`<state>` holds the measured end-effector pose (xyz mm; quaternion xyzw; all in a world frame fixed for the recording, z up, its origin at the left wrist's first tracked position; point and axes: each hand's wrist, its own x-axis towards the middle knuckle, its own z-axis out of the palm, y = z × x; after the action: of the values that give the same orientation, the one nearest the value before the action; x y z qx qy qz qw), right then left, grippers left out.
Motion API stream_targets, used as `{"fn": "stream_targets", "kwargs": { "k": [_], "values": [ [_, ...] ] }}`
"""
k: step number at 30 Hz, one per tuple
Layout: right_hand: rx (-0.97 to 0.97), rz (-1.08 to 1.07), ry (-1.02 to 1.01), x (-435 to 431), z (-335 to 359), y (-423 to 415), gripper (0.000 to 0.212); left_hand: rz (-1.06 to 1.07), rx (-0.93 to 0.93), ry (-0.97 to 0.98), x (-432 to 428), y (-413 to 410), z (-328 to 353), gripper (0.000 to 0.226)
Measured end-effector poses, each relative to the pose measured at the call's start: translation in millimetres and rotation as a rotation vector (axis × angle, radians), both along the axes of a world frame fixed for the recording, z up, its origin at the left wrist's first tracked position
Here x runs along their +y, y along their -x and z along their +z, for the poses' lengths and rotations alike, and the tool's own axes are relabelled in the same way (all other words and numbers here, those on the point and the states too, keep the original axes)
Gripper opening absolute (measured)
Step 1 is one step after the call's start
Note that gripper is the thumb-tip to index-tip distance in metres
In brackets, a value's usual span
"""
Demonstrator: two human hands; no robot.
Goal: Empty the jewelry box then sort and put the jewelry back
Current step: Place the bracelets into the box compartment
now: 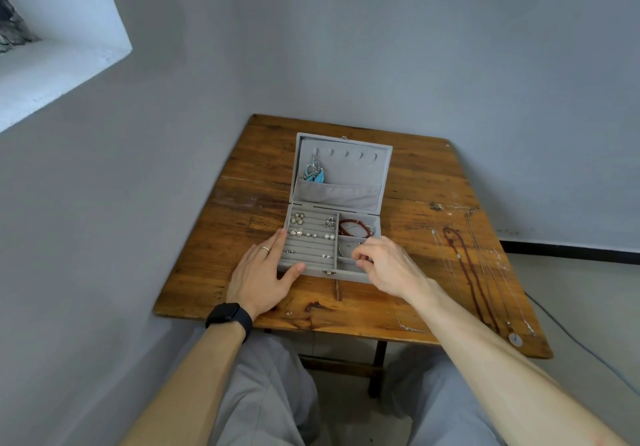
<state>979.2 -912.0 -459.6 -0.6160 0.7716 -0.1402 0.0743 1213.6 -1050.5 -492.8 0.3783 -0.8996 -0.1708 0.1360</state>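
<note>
Sitting at a small wooden table (415, 175) pushed into a corner, a person has the grey jewelry box (349, 172) open in front of them, its lid standing upright at the back. The left hand (263, 272), with a ring (265, 249) on one finger and a black watch (228, 317) on the wrist, lies flat against the box's near left corner, fingers straight along the side and thumb on the front edge. The right hand (388, 262) hovers over the right-hand compartments with its fingers curled and thumb meeting fingertips; from where I stand I cannot tell whether it pinches anything, and it hides most of the front compartment. Small earrings (313, 234) sit in the padded slots on the left, too tiny to make out in detail. A red bracelet (353, 228) lies in the rear right compartment, with something silvery in the one behind the fingers. A feather earring (313, 173) hangs from a hook in the lid, partly tucked into the pocket. Out on the table to the right, well apart from the box, lie a dark bead necklace (465, 265) and faint thin chains (497, 257), barely visible against the wood. A small piece (289, 312) lies near the front edge.
</note>
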Motion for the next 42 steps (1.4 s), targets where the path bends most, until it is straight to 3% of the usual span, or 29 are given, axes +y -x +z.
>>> {"fn": "stream_targets", "kwargs": {
  "k": [7,12,20,26,30,33,42],
  "values": [
    [-0.017,-0.056,0.073,5.0,-2.8,-3.2,0.024,-0.011,0.001,-0.010,-2.6,-0.3,-1.1,0.084],
    [-0.134,-0.202,0.270,28.7,-15.2,-5.6,0.028,-0.019,-0.029,-0.023,-2.1,-2.1,0.8,0.094],
    [-0.208,-0.439,0.361,80.1,-18.5,-9.3,0.027,-0.018,-0.076,-0.070,2.4,2.5,12.1,0.079],
    [-0.285,-0.493,0.327,91.5,-10.4,-9.0,0.035,-0.131,0.022,0.161,28.3,45.5,43.6,0.050],
    [-0.299,-0.414,0.198,76.4,-7.5,-20.5,0.051,-0.204,-0.213,0.288,47.3,94.9,59.1,0.039],
    [-0.267,-0.402,0.194,69.6,-9.1,-24.0,0.048,-0.190,-0.416,0.306,48.2,110.5,60.2,0.027],
    [-0.189,-0.358,0.228,67.7,-15.6,-25.1,0.040,-0.272,-0.421,0.344,37.5,112.6,51.1,0.024]
  ]
}}
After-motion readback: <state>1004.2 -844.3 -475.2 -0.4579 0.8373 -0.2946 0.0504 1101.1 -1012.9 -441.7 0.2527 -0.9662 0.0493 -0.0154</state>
